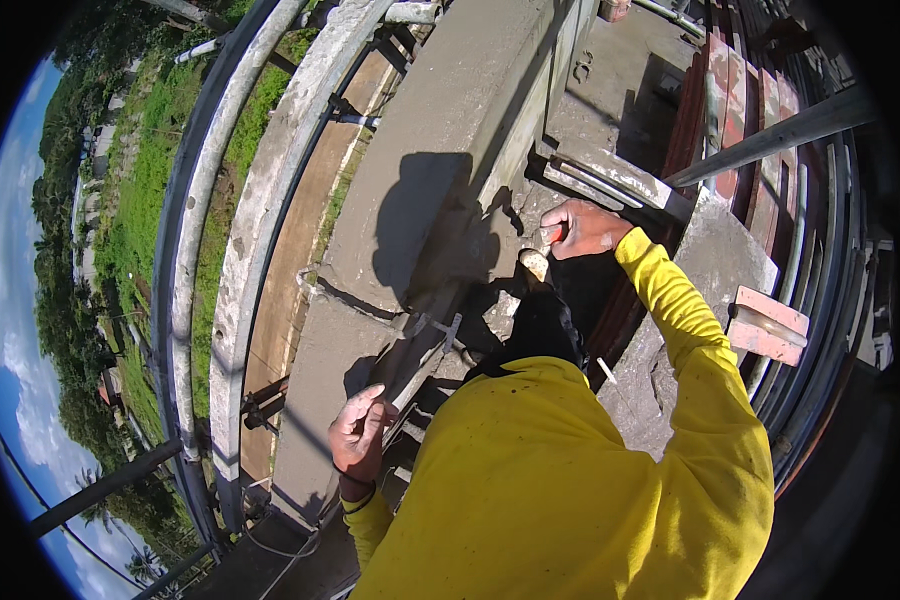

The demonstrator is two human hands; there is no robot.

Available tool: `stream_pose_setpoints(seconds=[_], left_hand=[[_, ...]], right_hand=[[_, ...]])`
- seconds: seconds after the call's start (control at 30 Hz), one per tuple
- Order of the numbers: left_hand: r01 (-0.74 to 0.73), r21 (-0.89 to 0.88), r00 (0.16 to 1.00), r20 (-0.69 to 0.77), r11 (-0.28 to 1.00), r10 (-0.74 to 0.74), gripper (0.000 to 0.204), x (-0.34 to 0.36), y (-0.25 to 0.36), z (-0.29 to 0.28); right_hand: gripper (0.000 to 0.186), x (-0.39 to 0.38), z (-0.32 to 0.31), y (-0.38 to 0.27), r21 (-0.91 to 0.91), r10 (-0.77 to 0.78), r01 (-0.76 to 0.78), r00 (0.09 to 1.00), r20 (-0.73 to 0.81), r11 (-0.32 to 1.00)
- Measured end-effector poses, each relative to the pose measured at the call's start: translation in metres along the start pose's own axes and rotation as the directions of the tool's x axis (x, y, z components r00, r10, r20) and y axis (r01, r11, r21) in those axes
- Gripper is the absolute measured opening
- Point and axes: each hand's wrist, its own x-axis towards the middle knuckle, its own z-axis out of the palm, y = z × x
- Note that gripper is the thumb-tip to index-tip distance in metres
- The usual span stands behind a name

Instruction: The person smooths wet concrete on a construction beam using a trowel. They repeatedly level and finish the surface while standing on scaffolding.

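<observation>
Concrete ledge (410, 190) edge, right hand (585, 228) gripping trowel (538, 262), left hand (358, 432) free

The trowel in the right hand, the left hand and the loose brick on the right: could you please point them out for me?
trowel (536, 264): head view, on the mortar-smeared blade below the right hand.
left hand (358, 432): head view, middle of the hand.
brick (767, 325): head view, on its pale top face.

One head-worn fisheye view, looking steeply down over the yellow long-sleeved shirt (560, 480) filling the lower centre; the grey concrete wall top (420, 180) sits close, running from lower left to upper centre, with green land and sky far below at left.
</observation>
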Motion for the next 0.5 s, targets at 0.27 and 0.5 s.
stream_pose_setpoints(seconds=[0.27, 0.5], left_hand=[[0.089, -0.064, 0.989, -0.111, 0.994, -0.096, 0.024, 0.009, 0.014, 0.038], [0.210, -0.081, 0.950, -0.219, 0.974, -0.223, 0.025, 0.010, 0.029, 0.063]], right_hand=[[0.063, 0.076, -0.028, -0.029, -0.027, -0.144, 0.158, 0.948, 0.285, 0.987], [0.043, 0.113, -0.043, -0.002, -0.057, -0.272, 0.296, 0.926, 0.264, 0.954]])
